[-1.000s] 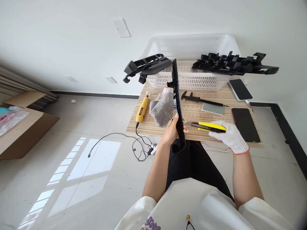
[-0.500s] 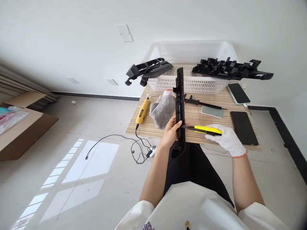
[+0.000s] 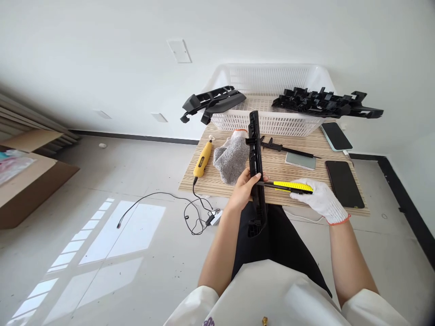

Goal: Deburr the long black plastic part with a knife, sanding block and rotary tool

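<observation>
My bare left hand (image 3: 244,189) is closed around a long black plastic part (image 3: 255,154), holding it lengthwise over the table's front edge and my lap. On my right hand (image 3: 321,199) is a white knit glove with an orange cuff. Its fingers grip a yellow-and-black utility knife (image 3: 292,185), whose blade points left and reaches the plastic part beside my left thumb. Whether the blade touches the plastic, I cannot tell. Behind the part lie a grey cloth (image 3: 231,158) and a black caliper (image 3: 288,148).
A white plastic basket (image 3: 272,121) at the table's back holds black parts (image 3: 322,103) jutting over its rim. A yellow rotary tool (image 3: 203,159) lies left, its cord hanging down. Two phones (image 3: 345,183) lie right, near a small grey box (image 3: 301,160). An open cardboard box (image 3: 37,190) stands far left.
The far end of the black plastic part has come down and nearer to me, and its near end has shifted slightly right. The knife has moved slightly left along with my right hand.
</observation>
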A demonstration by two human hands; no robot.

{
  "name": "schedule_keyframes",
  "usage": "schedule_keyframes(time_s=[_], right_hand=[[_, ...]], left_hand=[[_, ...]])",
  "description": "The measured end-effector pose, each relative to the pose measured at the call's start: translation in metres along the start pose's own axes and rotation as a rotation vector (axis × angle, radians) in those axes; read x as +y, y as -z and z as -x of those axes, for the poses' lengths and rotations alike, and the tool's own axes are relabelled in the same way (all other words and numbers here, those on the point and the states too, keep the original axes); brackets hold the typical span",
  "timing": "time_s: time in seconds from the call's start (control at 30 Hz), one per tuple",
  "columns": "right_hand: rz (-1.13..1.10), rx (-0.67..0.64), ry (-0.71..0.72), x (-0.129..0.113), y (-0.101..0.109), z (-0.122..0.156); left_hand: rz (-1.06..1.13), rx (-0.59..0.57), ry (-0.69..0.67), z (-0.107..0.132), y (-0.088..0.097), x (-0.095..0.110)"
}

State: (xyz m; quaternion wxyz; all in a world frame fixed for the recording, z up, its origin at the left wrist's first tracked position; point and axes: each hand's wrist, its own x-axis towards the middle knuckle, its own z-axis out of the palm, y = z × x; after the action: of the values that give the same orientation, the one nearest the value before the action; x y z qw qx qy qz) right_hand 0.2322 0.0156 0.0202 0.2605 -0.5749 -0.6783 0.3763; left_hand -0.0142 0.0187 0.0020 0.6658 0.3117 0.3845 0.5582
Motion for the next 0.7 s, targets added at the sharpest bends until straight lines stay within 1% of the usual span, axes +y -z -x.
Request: schedule_keyframes(time_s=[0.07,0.1,0.17,0.2,0.23,0.33,0.47,0.57,0.63,0.7], right_hand=[[-0.006,0.018,-0.011,-0.0015,0.0009,0.0001],[-0.011,0.007,-0.013,-0.0021,0.0012,0.0002],[-0.015,-0.070,0.000,-0.0028,0.0013,0.0007],[-0.011,-0.088,0.004,-0.0027,0.0011,0.0009],[-0.005,-0.073,0.000,-0.0024,0.0008,0.0012],[0.011,0.037,-0.029,-0.0007,-0.0002,0.0017],[0.012,-0.046,0.015,-0.0002,0.0001,0.0017],[-0.003,-0.042,0.017,-0.0014,0.0010,0.0021],[-0.025,-0.072,0.023,-0.0014,0.0012,0.0026],[-0.054,-0.058,0.019,0.0000,0.0005,0.0032]], left_hand=[[-0.005,-0.001,-0.018,-0.0002,0.0001,-0.0005],[-0.002,0.004,-0.019,-0.0004,0.0001,-0.0008],[0.007,0.019,-0.015,-0.0005,0.0001,-0.0008],[0.006,0.024,-0.014,-0.0005,0.0000,-0.0005],[-0.003,0.028,-0.012,-0.0005,-0.0001,-0.0001],[-0.036,0.049,0.021,-0.0005,-0.0011,0.0013],[0.038,0.099,0.063,-0.0011,-0.0026,0.0012],[0.077,0.108,0.072,-0.0014,-0.0033,0.0006],[0.086,0.102,0.061,-0.0013,-0.0037,0.0008],[0.083,0.091,0.046,-0.0011,-0.0040,0.0012]])
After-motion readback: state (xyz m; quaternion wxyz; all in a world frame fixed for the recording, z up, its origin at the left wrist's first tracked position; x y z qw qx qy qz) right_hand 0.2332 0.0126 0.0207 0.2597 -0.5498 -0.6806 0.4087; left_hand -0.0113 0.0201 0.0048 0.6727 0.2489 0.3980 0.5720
